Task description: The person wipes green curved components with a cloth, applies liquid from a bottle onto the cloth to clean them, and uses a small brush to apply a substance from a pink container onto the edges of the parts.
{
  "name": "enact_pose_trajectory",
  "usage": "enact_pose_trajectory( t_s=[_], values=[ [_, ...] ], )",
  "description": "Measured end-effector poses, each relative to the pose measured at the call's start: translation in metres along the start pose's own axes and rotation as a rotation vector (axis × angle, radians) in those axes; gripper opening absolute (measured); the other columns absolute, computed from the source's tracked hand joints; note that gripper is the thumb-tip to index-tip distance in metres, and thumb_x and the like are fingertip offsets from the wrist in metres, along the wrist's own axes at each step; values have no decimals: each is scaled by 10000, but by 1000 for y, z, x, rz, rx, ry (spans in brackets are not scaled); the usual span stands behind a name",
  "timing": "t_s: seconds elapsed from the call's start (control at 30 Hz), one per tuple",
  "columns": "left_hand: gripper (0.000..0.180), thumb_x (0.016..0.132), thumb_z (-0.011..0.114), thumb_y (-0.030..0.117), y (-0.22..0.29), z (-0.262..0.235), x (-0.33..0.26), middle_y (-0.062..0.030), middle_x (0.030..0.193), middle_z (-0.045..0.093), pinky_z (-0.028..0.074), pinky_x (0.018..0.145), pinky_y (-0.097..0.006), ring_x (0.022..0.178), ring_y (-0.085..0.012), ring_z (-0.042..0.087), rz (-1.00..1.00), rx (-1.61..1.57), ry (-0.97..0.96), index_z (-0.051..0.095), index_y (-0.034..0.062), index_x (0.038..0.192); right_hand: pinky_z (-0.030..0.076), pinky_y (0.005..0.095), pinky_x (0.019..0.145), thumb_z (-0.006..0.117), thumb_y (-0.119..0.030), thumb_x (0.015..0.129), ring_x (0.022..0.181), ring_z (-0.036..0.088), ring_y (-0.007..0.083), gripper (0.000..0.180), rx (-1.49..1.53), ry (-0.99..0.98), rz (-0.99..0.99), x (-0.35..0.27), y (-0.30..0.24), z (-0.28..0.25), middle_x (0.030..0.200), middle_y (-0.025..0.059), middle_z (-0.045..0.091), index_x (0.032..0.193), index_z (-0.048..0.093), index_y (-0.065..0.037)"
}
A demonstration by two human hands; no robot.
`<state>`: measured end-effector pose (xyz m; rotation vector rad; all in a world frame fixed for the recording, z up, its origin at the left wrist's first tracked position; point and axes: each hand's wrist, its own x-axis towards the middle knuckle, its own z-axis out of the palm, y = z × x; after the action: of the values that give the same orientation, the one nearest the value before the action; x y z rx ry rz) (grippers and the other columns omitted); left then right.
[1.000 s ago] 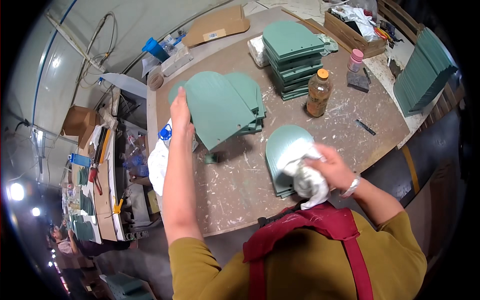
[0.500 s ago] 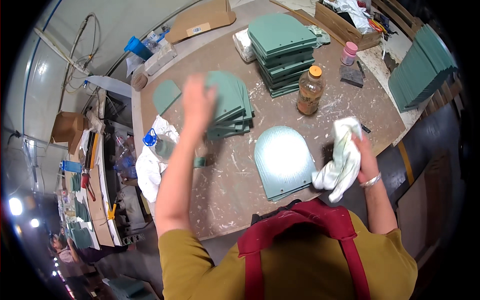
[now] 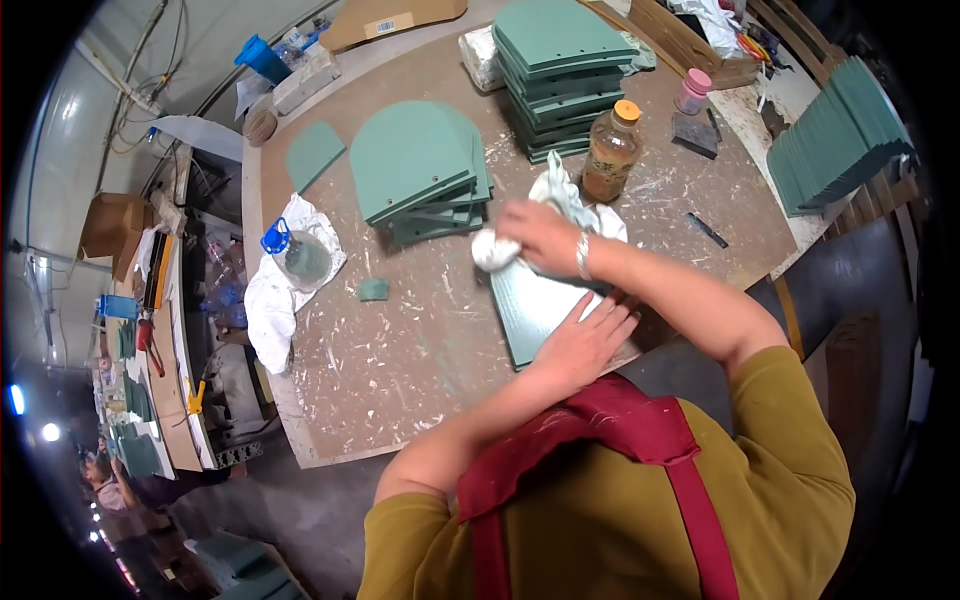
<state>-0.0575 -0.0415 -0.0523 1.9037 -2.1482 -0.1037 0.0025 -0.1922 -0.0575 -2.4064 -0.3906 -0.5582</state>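
A green, arch-shaped board (image 3: 525,318) lies near the table's front edge, its surface shining and partly covered by my hands and a cloth. My right hand (image 3: 540,237) presses a bunched white cloth (image 3: 494,252) onto the board's far part, fingers curled on it. Flat on the near part of the board rests my left hand (image 3: 582,345), fingers stretched out and holding nothing. Just beyond the cloth stands a glass bottle with an orange cap (image 3: 612,155). A fanned stack of similar boards (image 3: 410,165) sits to the left of my right hand.
A taller board stack (image 3: 560,45) stands at the back, with a long row of boards (image 3: 840,135) at right. A blue-capped bottle (image 3: 303,260) sits on a white rag (image 3: 268,315). Also on the table are a small green block (image 3: 374,289), a dark block (image 3: 694,137) and a pink bottle (image 3: 693,92).
My left hand has come from the fanned stack back to the near board. My right hand has carried the cloth leftward onto that board. The view has shifted slightly.
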Motion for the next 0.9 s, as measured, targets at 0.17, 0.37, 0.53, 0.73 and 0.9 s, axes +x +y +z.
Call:
enact_pose_trajectory(
  t_s=[0.17,0.37,0.53,0.73,0.9],
  values=[
    [456,866,596,214,-1,-5,3,-95,1385,440,318,1079,-435,1306,-290,394,-17,-177,68,501,99,1297,443,433,766,626,-72,812,883,538,374,164,-58,56,219,-3,2,-25,952,152,531,952,546,-41],
    [204,943,552,153,-44,-31,-10,-84,1008,678,486,832,-288,915,-167,639,-498,-870,416,657,32,1069,480,301,813,569,-46,884,924,623,208,242,423,537,595,-78,-57,-101,1008,77,633,1123,585,-12],
    [312,939,581,163,-103,-50,35,-67,1136,620,464,864,-270,1037,-139,574,-541,-1016,494,580,21,1217,510,403,915,514,-225,966,959,653,248,328,1740,879,811,-145,-29,-158,1086,118,664,1217,561,-19],
    [879,781,754,248,-126,-35,112,-188,1414,416,399,1021,-367,1238,-298,480,-522,-827,464,241,11,1455,546,343,832,551,-186,952,920,662,203,303,1464,928,785,-115,-25,-189,1040,95,664,1210,542,-27],
    [943,743,766,184,-133,-4,155,-208,1381,409,386,1032,-376,1255,-305,443,-362,-854,568,177,10,1458,476,328,886,571,-144,926,1017,606,207,302,415,711,443,-28,1,-198,1107,94,629,1203,552,-25]
  ],
)
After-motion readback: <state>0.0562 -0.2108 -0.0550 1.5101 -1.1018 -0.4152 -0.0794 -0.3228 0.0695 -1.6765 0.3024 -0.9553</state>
